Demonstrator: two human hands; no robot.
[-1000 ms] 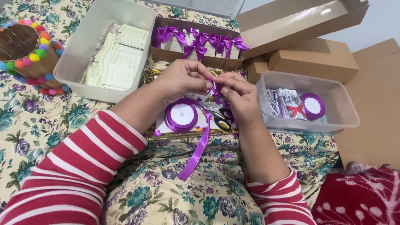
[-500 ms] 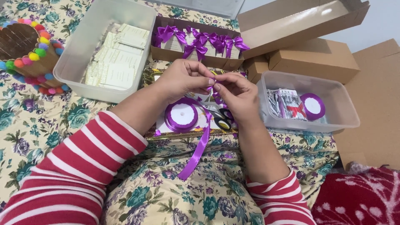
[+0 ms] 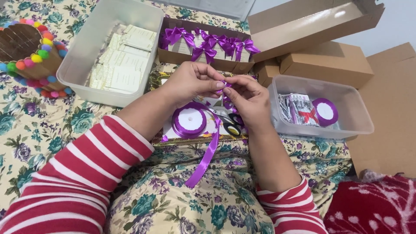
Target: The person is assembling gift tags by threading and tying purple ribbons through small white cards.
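Note:
My left hand (image 3: 193,83) and my right hand (image 3: 246,97) meet fingertip to fingertip, both pinching a small loop of purple ribbon (image 3: 225,84). A long tail of the same purple ribbon (image 3: 207,158) hangs down over my lap. Just below my hands lies a purple ribbon spool (image 3: 190,121) with a white centre, on a flat board. Scissors (image 3: 229,123) with dark handles lie beside the spool, partly under my right hand.
A brown open box (image 3: 203,65) behind my hands holds several purple bows. A clear tub of cream cards (image 3: 110,47) stands at left. Another clear tub (image 3: 320,110) at right holds a second spool and packets. Cardboard boxes (image 3: 325,65) sit behind; a pom-pom basket (image 3: 30,52) sits far left.
My fingers have shifted slightly on the ribbon loop; hands stay in the same place above the spool.

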